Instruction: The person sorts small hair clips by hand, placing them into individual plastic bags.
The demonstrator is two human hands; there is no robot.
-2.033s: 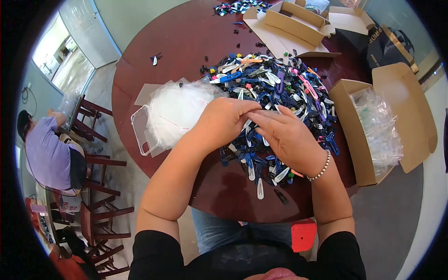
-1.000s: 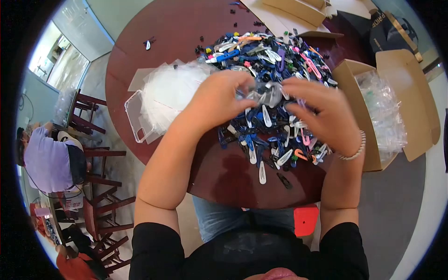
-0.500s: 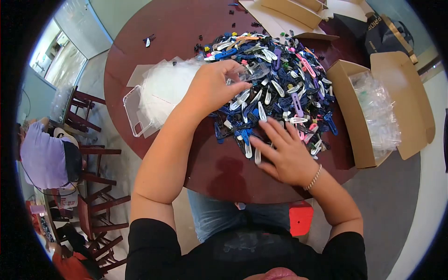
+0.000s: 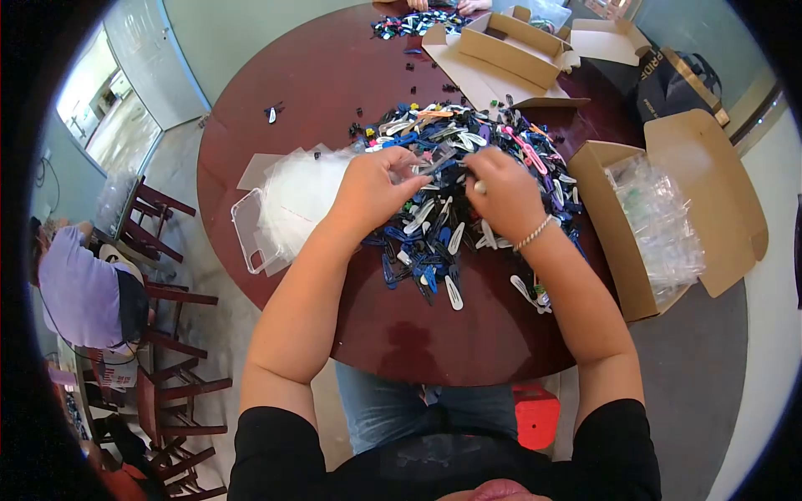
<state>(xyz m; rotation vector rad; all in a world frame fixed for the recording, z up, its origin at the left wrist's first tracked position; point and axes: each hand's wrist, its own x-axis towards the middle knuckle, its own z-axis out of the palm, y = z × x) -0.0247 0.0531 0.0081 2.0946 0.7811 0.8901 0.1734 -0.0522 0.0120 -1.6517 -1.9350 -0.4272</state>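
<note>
My left hand [image 4: 380, 185] pinches a small clear plastic bag [image 4: 441, 159] above the pile of hair clips [image 4: 430, 225]. My right hand [image 4: 508, 194] is beside the bag's right end, its fingers curled together; what they hold is mostly hidden, though a small pale spot shows by the thumb. The clips are black, navy, white, blue, pink and purple snap clips, heaped loosely on the table. Left of my left hand lies a spread stack of flat clear bags [image 4: 301, 196], with a clear phone case [image 4: 246, 234] at its edge.
An open cardboard box [image 4: 614, 250] at the right holds filled clear bags [image 4: 656, 225]. Farther back are an open flattened carton [image 4: 510, 50] and a dark bag [image 4: 677, 88]. Another person's hands [image 4: 474, 5] are by a second clip pile [image 4: 418, 23]. Stools [image 4: 171, 371] stand left.
My right hand has risen from the pile's front edge to the bag in my left hand, its fingers now curled. Some clips at the front have shifted. The view has tilted up.
</note>
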